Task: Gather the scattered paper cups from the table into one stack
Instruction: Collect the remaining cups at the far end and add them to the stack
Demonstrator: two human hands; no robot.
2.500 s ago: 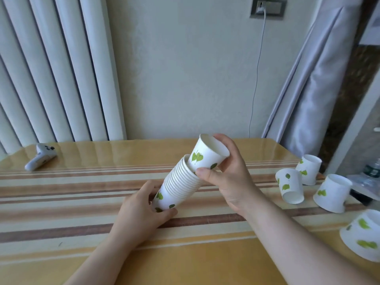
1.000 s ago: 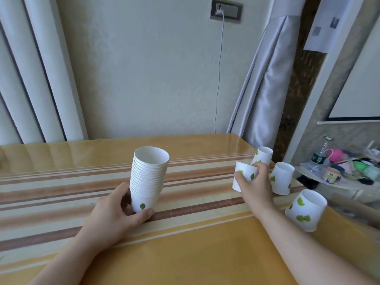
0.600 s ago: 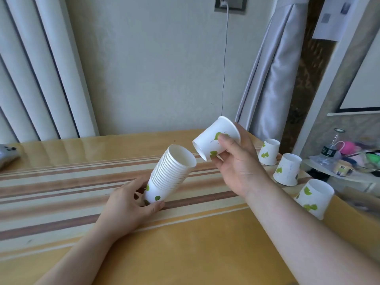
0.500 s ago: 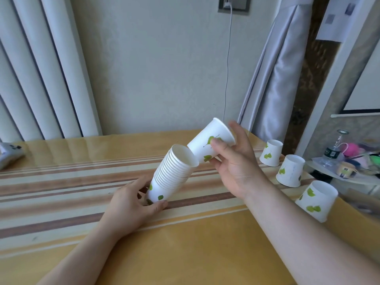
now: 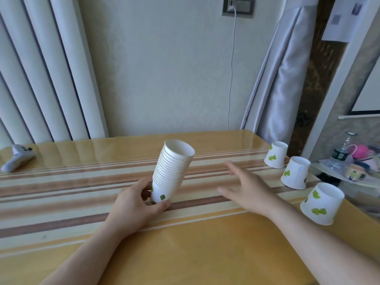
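Note:
My left hand (image 5: 135, 204) grips the bottom of a stack of white paper cups (image 5: 172, 171) printed with green leaves; the stack tilts slightly right, mouth up, over the striped table (image 5: 61, 186). My right hand (image 5: 246, 188) hovers empty to the right of the stack, fingers spread and blurred. Three loose cups stand upside down along the table's right edge: the far cup (image 5: 275, 154), the middle cup (image 5: 296, 173) and the near cup (image 5: 321, 203).
A white game controller (image 5: 17, 159) lies at the table's far left. A grey curtain (image 5: 285, 83) hangs behind the right corner. Off the right edge sits a cluttered shelf with a bottle (image 5: 339, 157). A cable (image 5: 232, 68) hangs from the wall socket.
The cup my right hand held half a second ago now sits in the stack. That hand has let go and moved right, open. The stack has tipped closer to upright.

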